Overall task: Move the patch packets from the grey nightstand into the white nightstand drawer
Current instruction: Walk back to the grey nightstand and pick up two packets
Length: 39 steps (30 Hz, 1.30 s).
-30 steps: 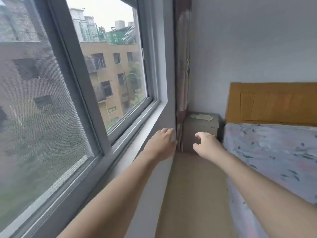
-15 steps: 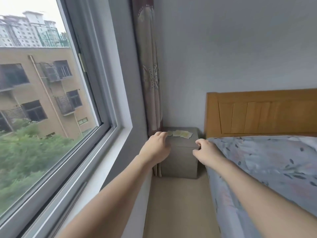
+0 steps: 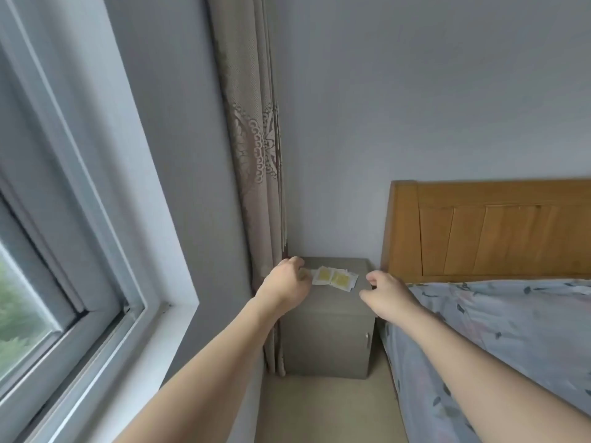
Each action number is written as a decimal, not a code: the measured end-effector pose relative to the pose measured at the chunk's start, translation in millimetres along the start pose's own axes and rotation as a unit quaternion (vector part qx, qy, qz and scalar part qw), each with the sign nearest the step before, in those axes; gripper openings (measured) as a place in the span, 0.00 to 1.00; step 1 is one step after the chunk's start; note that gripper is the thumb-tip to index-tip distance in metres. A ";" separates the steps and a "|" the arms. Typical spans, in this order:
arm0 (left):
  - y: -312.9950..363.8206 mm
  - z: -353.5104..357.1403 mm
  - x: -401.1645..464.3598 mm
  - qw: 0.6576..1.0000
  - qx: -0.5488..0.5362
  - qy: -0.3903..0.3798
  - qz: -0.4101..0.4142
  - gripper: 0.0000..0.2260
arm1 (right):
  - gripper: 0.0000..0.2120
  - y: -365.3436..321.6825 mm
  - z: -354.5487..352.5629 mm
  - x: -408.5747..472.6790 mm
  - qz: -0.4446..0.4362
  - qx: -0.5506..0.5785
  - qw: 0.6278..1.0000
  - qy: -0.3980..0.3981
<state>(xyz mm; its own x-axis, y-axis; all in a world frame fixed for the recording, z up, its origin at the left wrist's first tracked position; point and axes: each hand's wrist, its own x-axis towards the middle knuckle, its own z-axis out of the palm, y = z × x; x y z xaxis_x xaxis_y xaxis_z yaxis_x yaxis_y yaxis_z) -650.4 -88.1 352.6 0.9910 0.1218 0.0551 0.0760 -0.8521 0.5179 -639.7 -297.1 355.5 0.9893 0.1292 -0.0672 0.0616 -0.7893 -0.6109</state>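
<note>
My left hand [image 3: 284,287] reaches out over the left end of the grey nightstand [image 3: 329,318], back of the hand up, fingers curled downward onto the leftmost of the patch packets [image 3: 334,278]; the hand covers that packet's near part, so I cannot tell whether I actually pinch it or only touch it. My right hand [image 3: 383,295] hangs in the air just off the nightstand's right front corner, thumb and forefinger bent toward each other with a narrow gap between them and nothing held in it, the other fingers loosely curled behind. The packets lie flat on the nightstand top, toward its left and rear, in a short overlapping row whose long axis runs left to right across the top, roughly parallel to the front edge and dipping a little toward me at the right end. Each visible packet is a white square with a yellow square in the middle; the rightmost one is turned slightly, one corner pointing toward me. How many lie in the row I cannot count for certain, since they overlap and my left hand hides the end. The nightstand stands in the corner, its door closed, a small metal handle [image 3: 368,339] near the door's right edge. A patterned beige curtain [image 3: 256,148] hangs down just beside its left side, next to the window frame [image 3: 96,251]. On its right stands the wooden headboard [image 3: 486,231] of a bed with a blue-grey leaf-print sheet [image 3: 511,330], which my right forearm crosses.
</note>
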 end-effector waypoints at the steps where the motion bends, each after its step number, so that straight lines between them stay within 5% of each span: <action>1: -1.9 -2.0 30.5 1.000 -0.012 -0.004 -0.008 0.10 | 0.22 -1.7 -2.0 26.8 0.006 0.007 1.000 0.004; 4: -2.8 0.2 118.1 0.997 -0.062 -0.001 -0.043 0.08 | 0.25 -2.0 -12.4 102.3 0.030 0.037 0.999 0.019; 11: -1.9 62.8 285.1 0.991 -0.070 -0.082 -0.074 0.21 | 0.20 33.7 -8.9 259.6 0.119 0.067 0.990 0.027; 18: -43.8 120.6 440.6 0.977 -0.090 -0.102 -0.167 0.21 | 0.03 85.7 45.3 445.4 0.160 0.091 0.983 -0.027; 24: -90.7 188.8 559.6 0.961 -0.104 -0.123 -0.226 0.22 | 0.04 124.6 115.0 569.5 0.244 0.114 0.959 -0.085; 30: -158.8 346.9 648.3 0.947 -0.090 -0.192 -0.239 0.21 | 0.13 202.4 244.1 666.0 0.354 0.103 0.927 -0.068; 35: -221.4 472.5 681.6 0.947 0.011 -0.174 -0.269 0.35 | 0.35 267.9 349.2 720.0 0.419 0.077 0.903 -0.055; 39: -242.4 499.7 679.7 0.948 0.075 -0.144 -0.274 0.42 | 0.45 284.3 385.8 724.3 0.444 0.000 0.895 -0.037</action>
<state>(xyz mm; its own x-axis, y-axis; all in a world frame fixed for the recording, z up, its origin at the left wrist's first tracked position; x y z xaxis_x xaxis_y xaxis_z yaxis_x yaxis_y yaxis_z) 59.8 -53.2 -162.1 0.7860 0.4414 -0.4329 0.5810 -0.7668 0.2729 43.5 -196.3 -171.2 0.6372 -0.5091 -0.5786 -0.7445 -0.6006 -0.2915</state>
